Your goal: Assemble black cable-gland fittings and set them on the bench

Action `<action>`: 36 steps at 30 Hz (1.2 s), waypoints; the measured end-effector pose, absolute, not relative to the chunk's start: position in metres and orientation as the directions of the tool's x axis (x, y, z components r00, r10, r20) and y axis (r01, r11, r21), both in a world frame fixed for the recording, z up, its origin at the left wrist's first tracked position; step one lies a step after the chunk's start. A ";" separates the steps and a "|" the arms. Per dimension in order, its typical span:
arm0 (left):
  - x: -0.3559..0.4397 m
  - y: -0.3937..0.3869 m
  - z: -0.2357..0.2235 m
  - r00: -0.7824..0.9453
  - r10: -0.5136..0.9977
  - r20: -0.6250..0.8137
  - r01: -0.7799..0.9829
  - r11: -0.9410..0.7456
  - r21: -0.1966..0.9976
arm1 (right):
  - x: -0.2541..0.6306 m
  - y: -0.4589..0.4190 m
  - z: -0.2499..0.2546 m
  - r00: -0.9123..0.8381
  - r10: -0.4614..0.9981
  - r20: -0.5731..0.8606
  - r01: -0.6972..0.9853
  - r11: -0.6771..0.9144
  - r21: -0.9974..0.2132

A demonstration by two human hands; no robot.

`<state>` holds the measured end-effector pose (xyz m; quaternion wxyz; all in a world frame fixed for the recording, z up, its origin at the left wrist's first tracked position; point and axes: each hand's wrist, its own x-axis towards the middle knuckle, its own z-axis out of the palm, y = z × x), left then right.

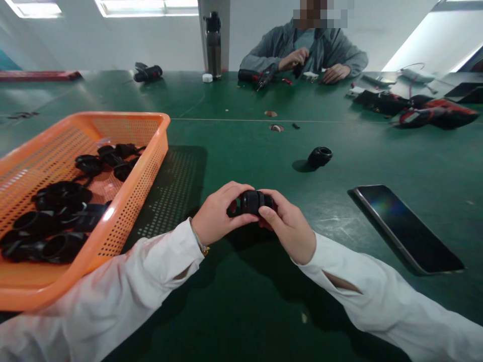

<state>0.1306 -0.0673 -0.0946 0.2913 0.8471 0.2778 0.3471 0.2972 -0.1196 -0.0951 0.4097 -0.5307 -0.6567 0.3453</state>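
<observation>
Between my two hands is a black ribbed plastic fitting (250, 202), held sideways just above the green table. My left hand (222, 208) grips its left end with thumb and fingers. On its right end my right hand (286, 221) is closed, the thumb pressed on the near side. A groove runs round the fitting between the hands; its ends are partly covered by my fingers. Farther off to the right, a similar black hollow fitting (320, 157) lies tilted on the table by itself.
An orange basket (132, 206) with several black parts stands at left. A phone (409, 226) lies at right. Across the green table (234, 156) a person (305, 50) sits near a power drill (254, 76), with a bottle (213, 48) beside. Cables and red-black items (433, 110) lie far right.
</observation>
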 end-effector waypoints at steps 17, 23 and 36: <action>0.134 -0.066 -0.100 0.602 0.791 0.110 0.142 -0.241 0.960 | 0.306 -0.114 -0.106 -0.243 0.830 0.502 0.683 0.514 -0.519; 0.132 -0.068 -0.093 0.598 0.733 0.325 0.317 -0.588 0.744 | 0.299 -0.120 -0.097 -0.085 0.948 0.305 0.534 0.302 -0.790; 0.130 -0.067 -0.094 0.629 0.580 0.517 0.315 -0.799 0.513 | 0.293 -0.121 -0.094 -0.061 0.997 0.042 0.176 0.052 -0.983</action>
